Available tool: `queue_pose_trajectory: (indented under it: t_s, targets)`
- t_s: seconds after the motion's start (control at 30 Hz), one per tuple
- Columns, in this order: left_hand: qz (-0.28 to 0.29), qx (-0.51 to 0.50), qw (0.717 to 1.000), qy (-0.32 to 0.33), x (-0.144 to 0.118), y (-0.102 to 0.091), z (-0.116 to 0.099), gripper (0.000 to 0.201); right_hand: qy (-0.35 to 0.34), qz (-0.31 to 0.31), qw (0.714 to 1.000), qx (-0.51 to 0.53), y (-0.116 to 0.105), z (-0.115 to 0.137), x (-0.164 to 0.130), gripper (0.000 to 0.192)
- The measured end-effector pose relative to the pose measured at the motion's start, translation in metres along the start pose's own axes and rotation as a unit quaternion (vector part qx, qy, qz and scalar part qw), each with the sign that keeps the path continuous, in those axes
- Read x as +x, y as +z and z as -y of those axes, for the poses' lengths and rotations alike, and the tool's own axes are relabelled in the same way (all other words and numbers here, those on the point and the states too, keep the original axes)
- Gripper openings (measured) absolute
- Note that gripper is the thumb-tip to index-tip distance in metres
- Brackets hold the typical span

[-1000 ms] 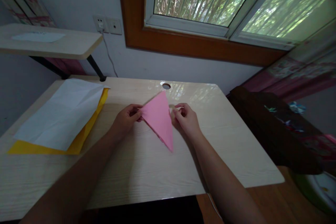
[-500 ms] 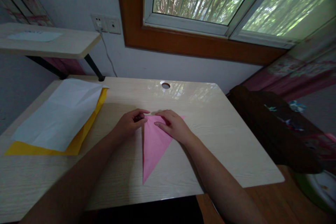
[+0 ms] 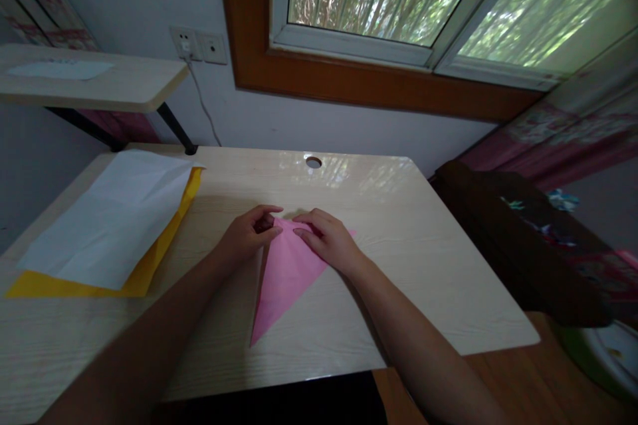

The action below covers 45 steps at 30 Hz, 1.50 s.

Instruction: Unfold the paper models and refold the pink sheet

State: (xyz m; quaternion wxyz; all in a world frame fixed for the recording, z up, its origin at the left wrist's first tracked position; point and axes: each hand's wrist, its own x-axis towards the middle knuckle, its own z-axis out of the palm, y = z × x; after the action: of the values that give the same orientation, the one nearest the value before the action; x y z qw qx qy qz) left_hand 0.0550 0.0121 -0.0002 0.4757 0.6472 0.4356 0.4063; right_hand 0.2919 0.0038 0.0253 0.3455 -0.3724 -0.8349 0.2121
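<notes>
A pink paper (image 3: 282, 279) folded into a long triangle lies flat on the light wooden desk (image 3: 423, 265), its sharp tip pointing toward the near edge. My left hand (image 3: 246, 236) pinches the paper's upper left corner with thumb and fingers. My right hand (image 3: 329, 239) rests palm down on the paper's upper right part, fingers pressing it to the desk. The two hands almost touch at the top of the triangle.
A white sheet (image 3: 114, 212) lies over a yellow sheet (image 3: 149, 265) at the desk's left. A cable hole (image 3: 314, 162) sits near the far edge. A raised shelf (image 3: 100, 83) stands at the back left, a dark chair (image 3: 523, 239) at the right.
The pink triangle was held up off the desk between both hands; it now lies flat with its tip swung toward the near left. My right hand moved onto it.
</notes>
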Motion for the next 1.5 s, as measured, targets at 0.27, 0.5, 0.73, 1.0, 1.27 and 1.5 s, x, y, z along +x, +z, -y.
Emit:
queue_pose_trajectory:
  t_s: [0.27,0.5,0.73,1.0,1.27,1.5]
  targets:
    - [-0.006,-0.008,1.0,-0.016,0.0,-0.001,0.0,0.042,0.002,-0.008,1.0,0.004,0.001,-0.001,-0.001,0.019]
    - [-0.03,-0.024,0.999,-0.038,0.0,-0.001,-0.007,0.04,0.024,-0.015,1.0,0.012,0.0,-0.002,-0.001,0.021]
    - [-0.027,0.003,0.999,-0.032,-0.002,0.002,-0.009,0.034,-0.001,0.003,1.0,0.013,0.002,0.001,0.001,0.017]
    - [-0.029,0.004,0.999,-0.033,-0.002,0.003,-0.009,0.035,0.059,-0.002,0.998,0.025,0.008,-0.005,-0.003,0.031]
    - [-0.056,-0.001,0.997,-0.048,-0.002,-0.001,-0.012,0.034,0.107,-0.007,0.992,0.065,0.005,-0.014,-0.005,0.029]
    - [-0.058,-0.044,0.994,-0.076,-0.002,0.001,-0.019,0.038,0.108,-0.01,0.992,0.068,0.005,-0.016,-0.005,0.026]
